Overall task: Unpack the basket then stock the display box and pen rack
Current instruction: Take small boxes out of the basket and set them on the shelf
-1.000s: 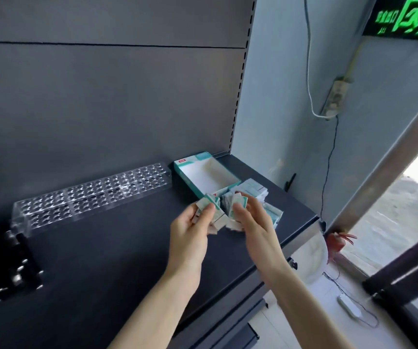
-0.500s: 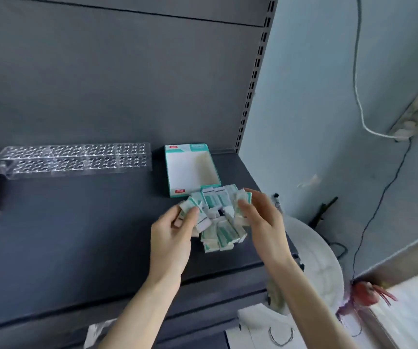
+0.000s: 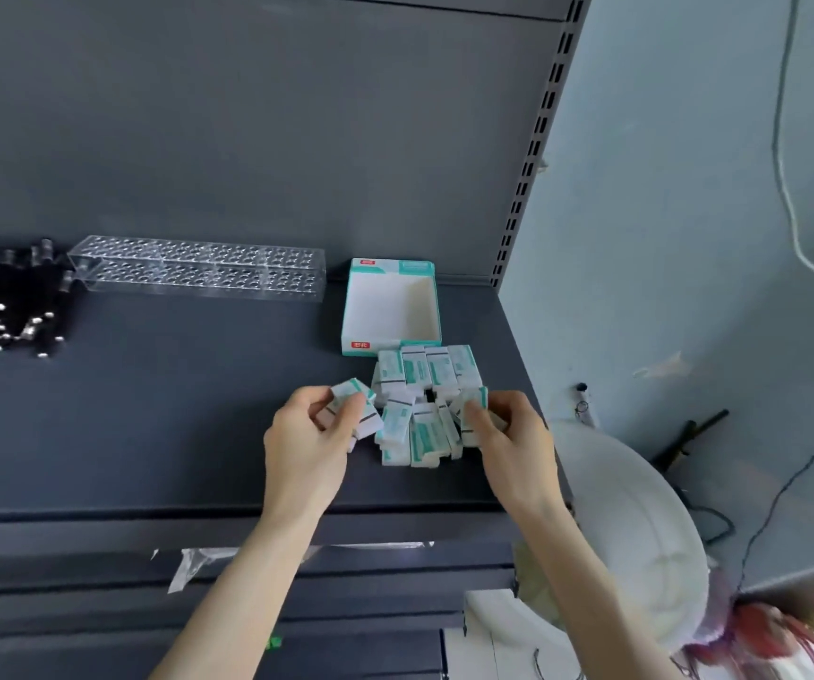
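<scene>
Two hands, both working on the heap of small boxes (image 3: 417, 370) (white with teal print), so here's the layout. The left hand (image 3: 311, 434) has its fingers curled round what looks like a couple of them, lifted off the shelf (image 3: 149, 409) and tilted on a diagonal. The right hand (image 3: 513, 439) pinches another one at the right edge of the heap. The rest of the heap sits between the two hands. Its far row of four lies neatly side by side, long axes pointing away from the person.

The bit that matters: the display box (image 3: 391, 306) is straight ahead, just past that far row. Its front wall is touching the row or just beside it, can't tell which. It's open-topped and looks empty. Its longer side runs away from the hands, same direction as that row. It sits beyond the gap between the hands, a bit over to the left hand's side. So I'd guess the left hand has the shorter reach, going over the heap.

The pen rack (image 3: 198, 267) is off past the left hand, back against the wall, long axis running sideways. A pile of dark pens (image 3: 7, 301) lies beyond its far-left end. I can't see anything in its holes.
</scene>
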